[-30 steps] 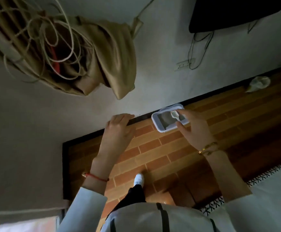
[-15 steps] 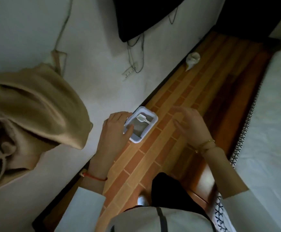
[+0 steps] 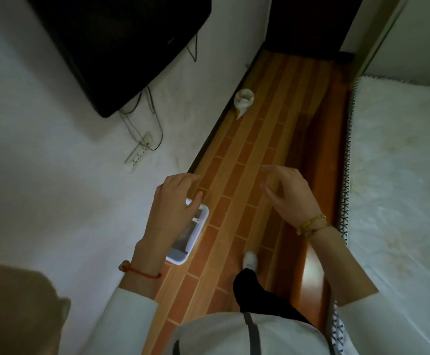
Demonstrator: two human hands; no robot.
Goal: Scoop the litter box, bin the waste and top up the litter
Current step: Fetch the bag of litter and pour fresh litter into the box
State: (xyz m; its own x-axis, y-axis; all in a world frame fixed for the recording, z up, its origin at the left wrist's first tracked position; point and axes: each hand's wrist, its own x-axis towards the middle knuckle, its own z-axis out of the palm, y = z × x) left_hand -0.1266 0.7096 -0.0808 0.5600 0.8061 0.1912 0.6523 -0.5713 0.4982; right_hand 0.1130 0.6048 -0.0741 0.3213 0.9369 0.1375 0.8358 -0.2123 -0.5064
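A small white litter box (image 3: 195,237) with grey litter sits on the tiled floor against the white wall. My left hand (image 3: 173,206) hovers in front of it, fingers spread, and hides most of the box and the scoop inside. My right hand (image 3: 289,194) hangs open above the floor to the right, holding nothing. A crumpled white bag (image 3: 244,101) lies farther along the floor by the wall.
A dark screen (image 3: 121,44) hangs on the wall above a power strip (image 3: 139,153) with cables. A white mattress (image 3: 401,188) borders the narrow brick-pattern floor (image 3: 234,175) on the right. My foot (image 3: 250,260) stands mid-floor. A tan cloth (image 3: 16,308) sits at lower left.
My view has swung to the right along the floor. The litter box has slid to lower left behind my left hand. Both hands stay open and empty.
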